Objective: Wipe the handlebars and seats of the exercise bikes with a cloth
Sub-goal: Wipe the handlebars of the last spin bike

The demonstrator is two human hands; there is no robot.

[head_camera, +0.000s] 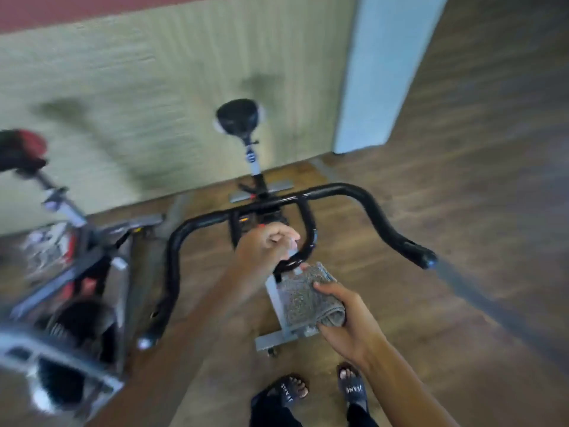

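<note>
Cloth (311, 298): drop and snag hazard

My right hand (345, 322) grasps the folded cloth just beside the centre loop of the handlebars (354, 192). My left hand (264, 246) is curled round a small pale item (292, 251) at that loop; blur hides its identity. A slack grip could drop the cloth; a trailing fold could snag.
</note>
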